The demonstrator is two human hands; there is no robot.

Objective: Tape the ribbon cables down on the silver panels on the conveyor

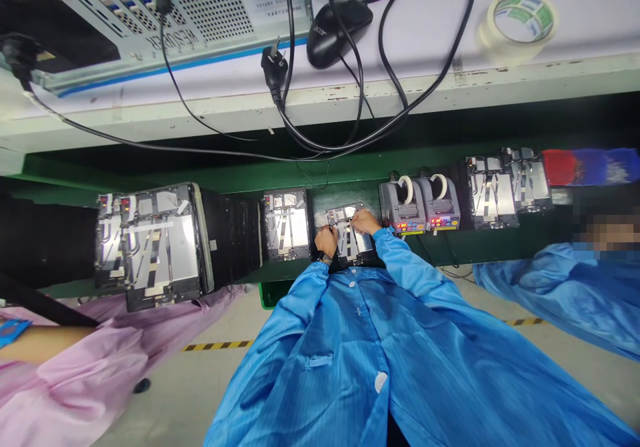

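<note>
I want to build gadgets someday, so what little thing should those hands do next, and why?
Perhaps the right hand should press gently on the opened electronic device: its fingers are bent over the upper part, and the left hand is at the left edge, where it could steady it. I can't see exactly what the fingertips touch.

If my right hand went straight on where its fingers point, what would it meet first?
Your right hand would probably meet the flat electronic unit before it; depth is unclear.
</note>
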